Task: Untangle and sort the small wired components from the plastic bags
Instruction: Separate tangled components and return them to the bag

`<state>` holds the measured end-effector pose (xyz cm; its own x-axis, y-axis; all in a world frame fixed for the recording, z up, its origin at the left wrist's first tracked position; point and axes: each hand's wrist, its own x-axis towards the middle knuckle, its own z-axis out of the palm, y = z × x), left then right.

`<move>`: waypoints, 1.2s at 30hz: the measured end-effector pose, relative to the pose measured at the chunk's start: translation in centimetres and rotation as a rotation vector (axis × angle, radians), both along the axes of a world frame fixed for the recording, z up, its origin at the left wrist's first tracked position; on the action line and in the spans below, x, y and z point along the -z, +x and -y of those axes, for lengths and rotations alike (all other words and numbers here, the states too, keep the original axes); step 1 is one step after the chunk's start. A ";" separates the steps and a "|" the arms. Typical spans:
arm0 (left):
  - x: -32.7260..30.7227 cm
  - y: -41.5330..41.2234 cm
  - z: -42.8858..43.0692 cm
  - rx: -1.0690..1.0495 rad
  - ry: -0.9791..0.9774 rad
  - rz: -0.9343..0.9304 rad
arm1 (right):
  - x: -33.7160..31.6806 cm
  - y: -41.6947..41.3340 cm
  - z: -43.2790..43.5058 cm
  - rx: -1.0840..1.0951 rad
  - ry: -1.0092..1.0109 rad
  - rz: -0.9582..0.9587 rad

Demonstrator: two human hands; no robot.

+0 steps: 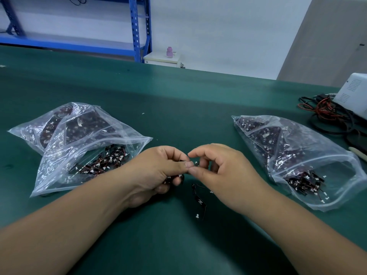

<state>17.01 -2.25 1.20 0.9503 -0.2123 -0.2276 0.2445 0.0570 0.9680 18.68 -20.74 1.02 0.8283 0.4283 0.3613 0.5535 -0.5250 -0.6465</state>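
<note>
My left hand [158, 171] grips a small clump of black wired components [174, 178] with white connectors. My right hand [218, 167] meets it fingertip to fingertip and pinches one component [196, 163] from that clump. A loose component [198, 199] lies on the green mat just below my hands. An open plastic bag [65, 165] of such components lies to the left, with smaller filled bags behind it. Another open bag [309, 147] of components lies to the right.
The green table mat [178, 108] runs back to its far edge. At the right edge sit a white device [351, 94] and a tangle of black and red cables [325, 112]. Blue shelving [137, 26] stands beyond the table.
</note>
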 end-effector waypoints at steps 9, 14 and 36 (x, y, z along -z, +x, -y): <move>0.2 0.0 -0.3 0.043 -0.032 0.006 | -0.5 -0.7 -0.2 -0.034 -0.055 0.185; 0.0 0.0 -0.7 0.121 -0.052 -0.020 | -0.8 -0.4 0.1 0.013 -0.005 0.155; 0.1 0.5 -0.5 0.010 -0.052 -0.078 | -5.1 -1.0 1.4 0.142 -0.488 -0.273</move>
